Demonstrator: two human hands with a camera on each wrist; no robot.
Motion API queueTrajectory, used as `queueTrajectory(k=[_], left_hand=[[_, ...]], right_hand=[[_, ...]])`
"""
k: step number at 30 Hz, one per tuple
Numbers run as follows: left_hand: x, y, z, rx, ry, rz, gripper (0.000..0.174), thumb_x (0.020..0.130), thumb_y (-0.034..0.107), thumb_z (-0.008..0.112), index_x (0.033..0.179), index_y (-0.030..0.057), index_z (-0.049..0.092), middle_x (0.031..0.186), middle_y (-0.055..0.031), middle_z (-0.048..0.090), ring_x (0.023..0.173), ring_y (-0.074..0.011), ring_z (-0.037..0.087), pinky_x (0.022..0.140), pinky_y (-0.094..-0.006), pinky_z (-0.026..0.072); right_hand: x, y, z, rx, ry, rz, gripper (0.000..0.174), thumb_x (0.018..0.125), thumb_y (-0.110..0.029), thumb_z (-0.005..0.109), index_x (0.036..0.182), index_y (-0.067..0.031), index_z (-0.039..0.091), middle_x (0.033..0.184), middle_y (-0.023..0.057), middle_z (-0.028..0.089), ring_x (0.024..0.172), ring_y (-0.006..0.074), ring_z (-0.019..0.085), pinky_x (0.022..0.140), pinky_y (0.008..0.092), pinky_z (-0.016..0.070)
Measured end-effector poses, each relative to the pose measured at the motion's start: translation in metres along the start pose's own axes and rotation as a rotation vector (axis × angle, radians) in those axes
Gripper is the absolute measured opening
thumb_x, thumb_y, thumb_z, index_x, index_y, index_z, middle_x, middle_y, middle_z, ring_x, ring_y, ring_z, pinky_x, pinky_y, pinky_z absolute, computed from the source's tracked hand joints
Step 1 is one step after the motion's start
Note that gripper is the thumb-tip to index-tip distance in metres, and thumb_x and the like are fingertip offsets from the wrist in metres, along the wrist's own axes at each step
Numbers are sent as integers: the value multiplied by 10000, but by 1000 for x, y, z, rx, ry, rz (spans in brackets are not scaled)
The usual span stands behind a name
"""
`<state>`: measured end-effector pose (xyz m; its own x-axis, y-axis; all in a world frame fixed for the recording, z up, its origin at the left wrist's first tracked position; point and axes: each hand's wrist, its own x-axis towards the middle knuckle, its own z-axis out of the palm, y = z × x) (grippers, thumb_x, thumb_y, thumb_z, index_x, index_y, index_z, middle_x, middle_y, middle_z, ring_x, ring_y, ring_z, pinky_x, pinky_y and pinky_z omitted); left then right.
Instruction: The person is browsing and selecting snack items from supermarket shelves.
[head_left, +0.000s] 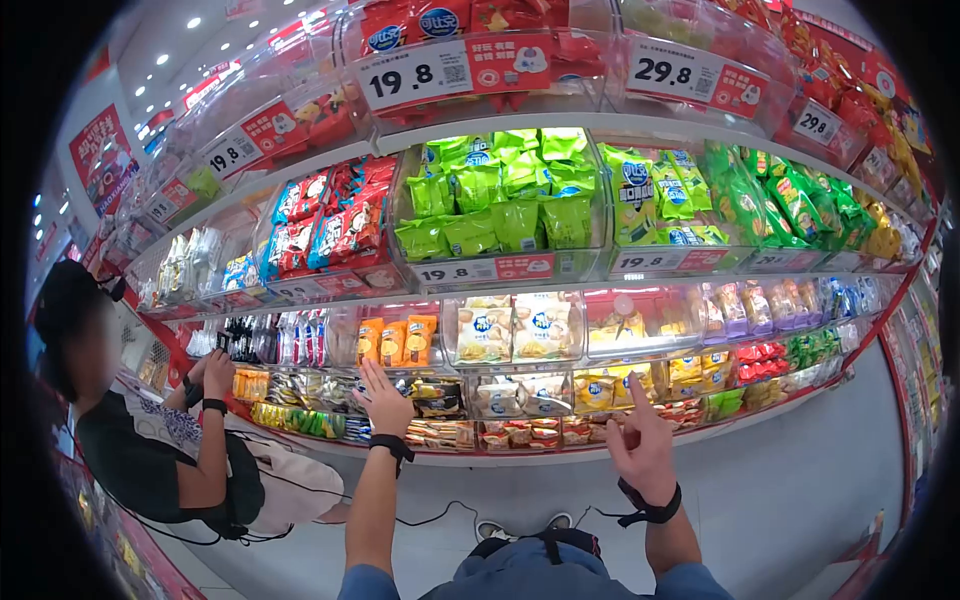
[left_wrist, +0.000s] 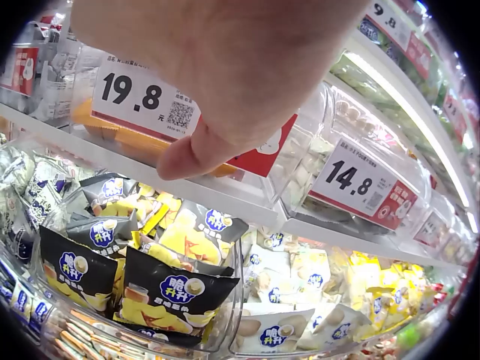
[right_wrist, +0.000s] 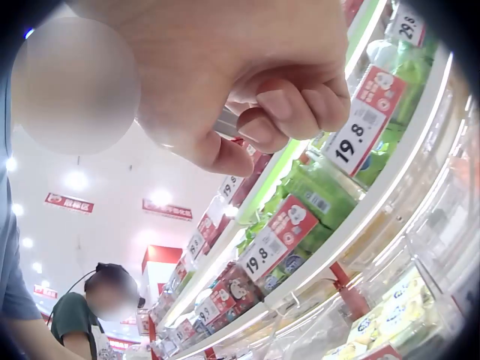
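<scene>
My left hand (head_left: 386, 404) is raised with straight fingers at the front of a clear bin of orange packets (head_left: 393, 342). In the left wrist view its thumb (left_wrist: 187, 156) overlaps a 19.8 price card (left_wrist: 139, 97); its fingers are hidden there. Below lie black-and-yellow snack bags (left_wrist: 169, 289). My right hand (head_left: 645, 450) points its index finger up toward the bins of yellow snack bags (head_left: 600, 392). Its other fingers (right_wrist: 277, 105) curl toward the palm around nothing, in front of the shelves of green bags (right_wrist: 319, 191).
Tiered shelves of clear bins curve around me, with bright green snack bags (head_left: 497, 190) above and white bags (head_left: 545, 328) at mid-height. Another person (head_left: 170, 440) stands at the left, hands at the shelf. A thin black cable (head_left: 440, 515) trails over the grey floor (head_left: 770, 500).
</scene>
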<state>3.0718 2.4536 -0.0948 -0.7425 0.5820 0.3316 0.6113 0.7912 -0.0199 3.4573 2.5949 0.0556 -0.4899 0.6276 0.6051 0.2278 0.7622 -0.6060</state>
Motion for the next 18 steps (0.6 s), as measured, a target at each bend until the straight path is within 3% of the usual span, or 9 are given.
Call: queueTrajectory(k=[7,10,12,13,15,18], left_hand=[[9,9,8,24,11,-39,861,745,152,552,1459,-61,122,1541,-189,151,1432,-311,158,1068,-588,198],[2,1,2,26,1,-30,856,738,140,560,1455,-62,138,1535,-192,167,1422,-300,195,1077,-564,211],[-2,0,1,11,-9,-9,850,734,132,564,1452,-65,152,1532,-192,175,1418,-294,211,1083,-547,220],[-3,4,-8,-41,-53,-11,839,729,126,569,1443,-74,177,1530,-190,181,1413,-287,227,1091,-523,229],[-6,16,-20,-44,-124,87,840,725,158,586,1451,-30,207,1526,-186,201,1425,-274,195,1079,-572,214],[-18,45,-32,-109,-63,249,852,718,188,597,1460,9,217,1526,-163,221,1432,-262,175,1069,-601,196]], right_hand=[[-7,34,-17,40,152,48,596,756,-2,606,1331,58,462,452,18,372,375,117,392,410,273,316],[29,15,-27,82,107,-17,610,766,-16,579,1364,-10,455,437,40,356,364,147,378,408,303,308],[40,18,-10,98,-97,74,623,776,-50,566,1387,-80,446,429,61,353,358,207,383,407,343,308],[47,17,1,-9,-69,-9,656,780,-76,566,1414,-126,407,429,78,369,366,261,401,420,382,328],[54,16,17,24,-110,-14,654,789,-100,567,1418,-117,389,428,88,385,377,279,429,435,407,346],[68,15,53,26,-215,23,658,811,-159,559,1432,-111,349,453,107,439,417,301,482,468,436,388]])
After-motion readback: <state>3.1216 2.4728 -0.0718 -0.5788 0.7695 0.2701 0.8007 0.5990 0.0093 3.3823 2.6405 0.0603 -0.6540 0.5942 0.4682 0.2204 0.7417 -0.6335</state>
